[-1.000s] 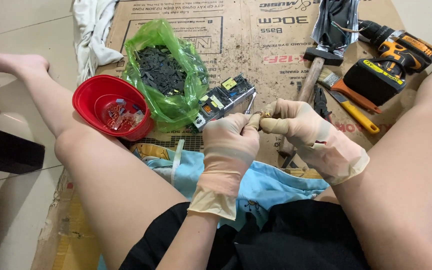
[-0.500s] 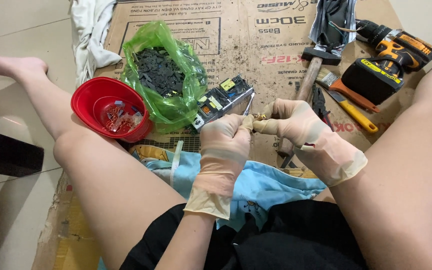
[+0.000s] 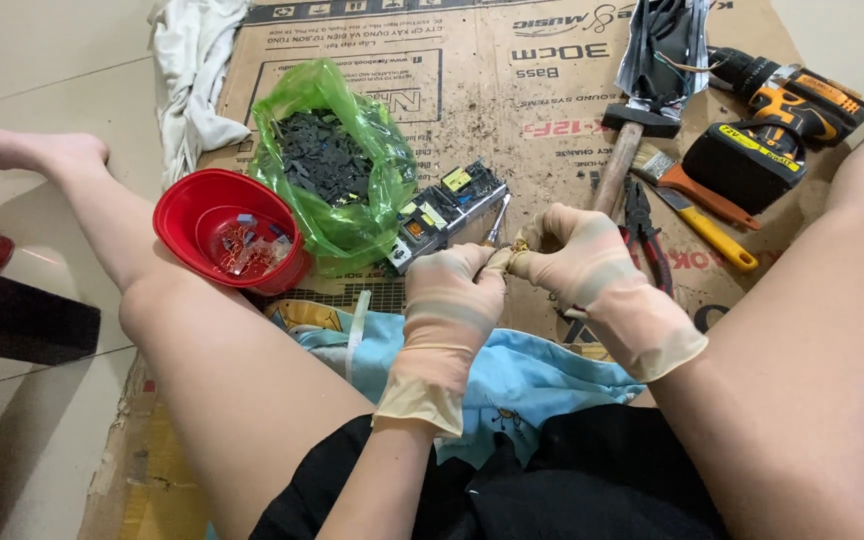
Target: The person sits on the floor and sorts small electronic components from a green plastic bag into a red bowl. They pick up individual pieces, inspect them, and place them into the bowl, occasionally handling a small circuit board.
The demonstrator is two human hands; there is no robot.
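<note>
- Far out to the left of the hands, a red bowl (image 3: 214, 213) sits by the person's left knee, with small coppery and pale bits in its bottom.
- Just right of the bowl and up-left of the hands, a green plastic bag (image 3: 352, 210) stands open, full of dark grey scraps.
- Right above the left hand, a small circuit board (image 3: 447, 212) with yellow and black parts lies on the cardboard sheet (image 3: 512, 110), leaning against the bag.
- The left hand (image 3: 449, 295), in a thin pale glove, has its fingers curled and pinches a small coppery part (image 3: 518, 247) at the fingertips.
- That small part sits between the two hands, at the spot where they meet; its exact shape is too small to tell.
- The right hand (image 3: 584, 262), gloved alike, pinches the same part from the other side; a thin metal tool (image 3: 498, 216) sticks up just above the pinch.
- Just behind the right hand lie a wooden-handled hammer (image 3: 624, 150) and pliers (image 3: 642, 225).
- Farther right, well apart from the hands, lie a paintbrush (image 3: 687, 182) and a yellow-and-black cordless drill (image 3: 767, 130).
</note>
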